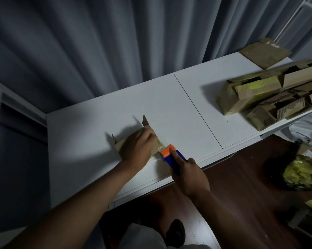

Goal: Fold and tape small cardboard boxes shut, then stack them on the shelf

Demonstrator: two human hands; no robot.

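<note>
Head view, from left to right: pleated grey curtain hangs behind a smooth white table made of two panels with a thin seam between them. On the left panel sits a small brown cardboard box, matte and plain, with two pointed flaps standing up at its far side and left end. What is inside it cannot be seen, as the left hand lies over its top with the fingers pressed down on the cardboard, holding it flat against the table. Just beside it, the right hand grips the blue handle of a tape dispenser, the forefinger laid along its orange head. The toothed edge of that head touches the near end of the box, where a glossy strip of clear tape shows. Farther right, at the table's far end, a pile of cardboard boxes lies tumbled together, some open, with corrugated edges showing and yellow-green patches on their sides. Below the table edge is dark wooden floor, and at the right a crumpled yellow bag lies on it.
</note>
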